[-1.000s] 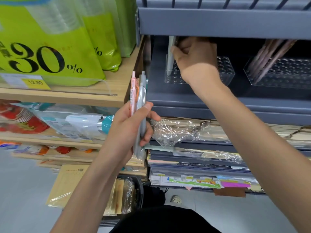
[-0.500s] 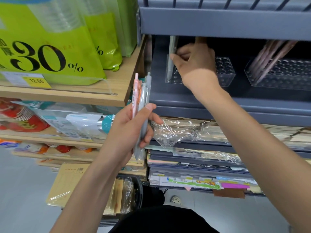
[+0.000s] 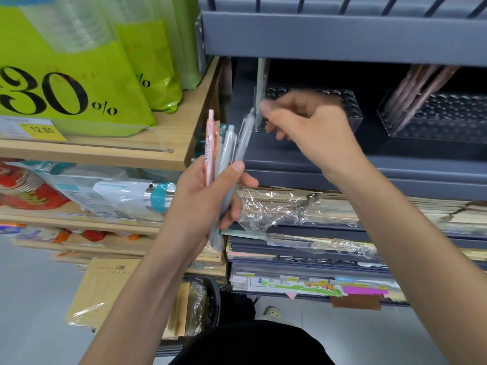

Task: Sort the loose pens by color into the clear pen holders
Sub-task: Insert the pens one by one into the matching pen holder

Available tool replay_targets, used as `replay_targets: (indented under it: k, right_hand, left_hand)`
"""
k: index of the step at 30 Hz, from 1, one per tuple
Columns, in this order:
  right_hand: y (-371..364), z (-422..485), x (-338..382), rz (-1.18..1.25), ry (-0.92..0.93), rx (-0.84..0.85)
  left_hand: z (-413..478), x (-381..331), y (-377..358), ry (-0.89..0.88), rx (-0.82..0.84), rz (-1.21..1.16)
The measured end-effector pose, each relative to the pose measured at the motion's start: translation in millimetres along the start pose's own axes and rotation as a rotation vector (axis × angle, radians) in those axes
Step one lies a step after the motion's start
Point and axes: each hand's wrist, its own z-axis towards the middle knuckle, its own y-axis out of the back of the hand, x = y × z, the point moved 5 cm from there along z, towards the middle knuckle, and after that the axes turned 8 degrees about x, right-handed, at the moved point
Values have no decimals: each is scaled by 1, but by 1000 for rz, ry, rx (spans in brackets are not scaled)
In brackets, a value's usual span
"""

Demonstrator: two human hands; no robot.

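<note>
- The wooden shelf [image 3: 168, 143] ends just beside the pens, so there is little room on that side.
- The left hand [image 3: 203, 198] has its grip wrapped round a bundle, pink pen [image 3: 210, 143] and grey pens [image 3: 228, 148], upright and fanned, probably so the tops can be picked singly.
- One leaning grey pen [image 3: 243, 138] tips rightward out of the bundle.
- The right hand [image 3: 313, 130] curls at its top; blur hides whether the grip pinches it.
- The near clear holder [image 3: 351, 109] has a standing grey pen [image 3: 261, 83] in its left corner. The upper shelf [image 3: 342, 35] hangs low, so slanted entry seems necessary.
- The far clear holder [image 3: 442, 127] keeps brownish pens [image 3: 421, 88], well apart.
</note>
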Motion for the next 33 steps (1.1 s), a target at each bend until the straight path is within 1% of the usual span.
replay_targets:
  k: [2, 4, 6, 10, 12, 15, 16, 17, 20, 21, 23, 25, 29, 33]
  right_hand:
    - [-3, -6, -3, -16, -37, 161]
    - [-1, -8, -5, 14, -45, 234]
    - [8, -7, -9, 131, -53, 218]
    - [34, -3, -17, 429, -42, 60]
    - [38, -4, -19, 489, -47, 96]
    - [37, -5, -19, 449, -52, 225]
    - [40, -3, -17, 446, -40, 208]
    - [46, 3, -16, 463, -19, 137]
    - [76, 20, -20, 511, 43, -270]
    - [83, 26, -22, 489, 62, -355]
    - [83, 36, -24, 393, 82, -414]
    - [77, 45, -26, 279, 110, -378]
    - [58, 58, -22, 1, 124, -312]
    - [47, 65, -15, -146, 161, -259]
  left_hand:
    - [4, 1, -8, 7, 27, -9]
    - [8, 2, -16, 18, 51, -7]
    - [11, 3, -22, 32, 46, 7]
    - [19, 9, -28, 59, -6, 25]
    - [22, 10, -34, 40, -17, 33]
    - [27, 11, -40, 19, -33, 38]
    - [28, 11, -42, 18, -38, 38]
    - [28, 12, -42, 20, -47, 29]
    - [30, 12, -39, 33, -107, -36]
    - [30, 13, -37, 42, -130, -66]
    - [31, 13, -35, 45, -149, -136]
    - [30, 12, -34, 32, -138, -172]
    - [26, 7, -32, -3, -106, -138]
    - [19, 3, -26, -16, -115, -93]
